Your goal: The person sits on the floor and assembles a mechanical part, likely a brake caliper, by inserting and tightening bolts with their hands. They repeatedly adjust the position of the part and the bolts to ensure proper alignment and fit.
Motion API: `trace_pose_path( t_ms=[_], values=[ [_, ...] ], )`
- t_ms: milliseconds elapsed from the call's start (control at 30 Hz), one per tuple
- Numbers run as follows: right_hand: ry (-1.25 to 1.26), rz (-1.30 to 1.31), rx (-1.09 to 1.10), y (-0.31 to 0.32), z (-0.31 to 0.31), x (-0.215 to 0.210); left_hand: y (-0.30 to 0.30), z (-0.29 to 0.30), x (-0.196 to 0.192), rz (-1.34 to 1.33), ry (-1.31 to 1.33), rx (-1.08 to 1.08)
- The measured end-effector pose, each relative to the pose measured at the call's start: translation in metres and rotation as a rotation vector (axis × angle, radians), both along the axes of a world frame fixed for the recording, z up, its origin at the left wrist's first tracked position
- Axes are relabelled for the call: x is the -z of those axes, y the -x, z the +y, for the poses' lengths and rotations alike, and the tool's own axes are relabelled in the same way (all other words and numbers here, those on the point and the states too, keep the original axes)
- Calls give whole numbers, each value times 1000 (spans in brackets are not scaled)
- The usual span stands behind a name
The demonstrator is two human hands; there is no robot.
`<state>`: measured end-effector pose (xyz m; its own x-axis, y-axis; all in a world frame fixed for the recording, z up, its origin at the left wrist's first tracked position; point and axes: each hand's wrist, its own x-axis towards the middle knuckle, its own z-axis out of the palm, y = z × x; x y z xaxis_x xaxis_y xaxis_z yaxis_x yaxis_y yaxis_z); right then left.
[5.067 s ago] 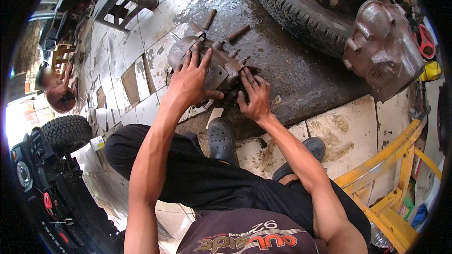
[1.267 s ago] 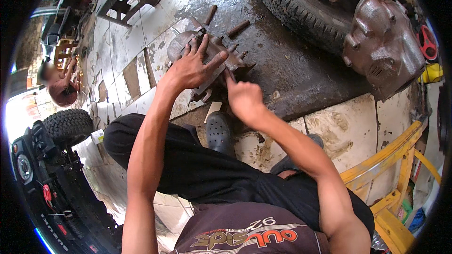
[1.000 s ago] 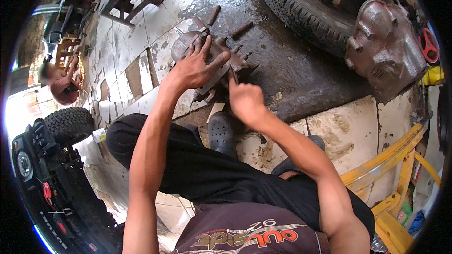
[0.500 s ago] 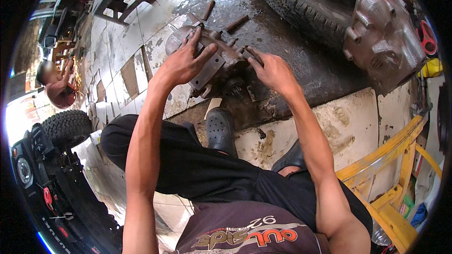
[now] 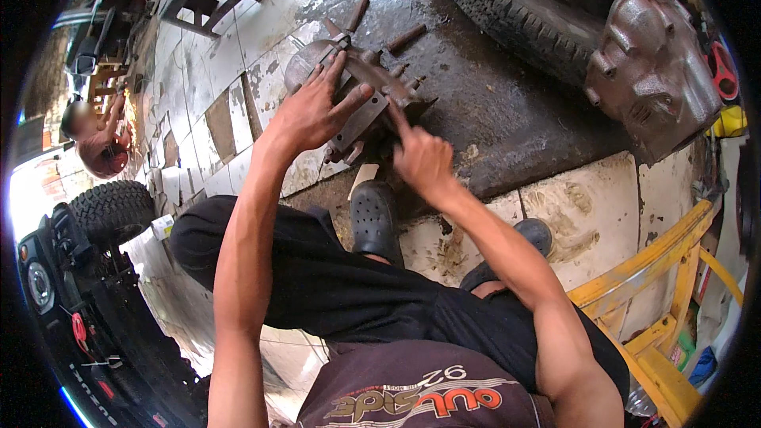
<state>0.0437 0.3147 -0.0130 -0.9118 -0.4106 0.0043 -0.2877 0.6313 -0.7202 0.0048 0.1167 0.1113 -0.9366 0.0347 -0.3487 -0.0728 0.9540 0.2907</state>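
since half a second ago our right hand (image 5: 420,160) is sliding back toward us, forefinger touching the metal part (image 5: 361,91) on the wet floor (image 5: 491,103); our left hand (image 5: 313,111) is lying fingers apart over its near side.

Bare forearms, black trousers, dark perforated clogs (image 5: 376,218) — and a maroon shirt (image 5: 420,388) with printed lettering.

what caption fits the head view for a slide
Squatting person's left hand lies flat on a greasy metal car part on the oily tiled floor; right hand fingers its edge.
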Motion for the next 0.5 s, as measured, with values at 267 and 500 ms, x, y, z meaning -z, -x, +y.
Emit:
trace_pose_path(
  t_ms=[267, 500],
  values=[
    [-215, 44, -79, 7, -8, -24, -2, 1, -4, -50, 21, -17],
    [-228, 87, -129, 13, 0, -27, -3, 14, -15, 29, 53, -18]
  ],
)
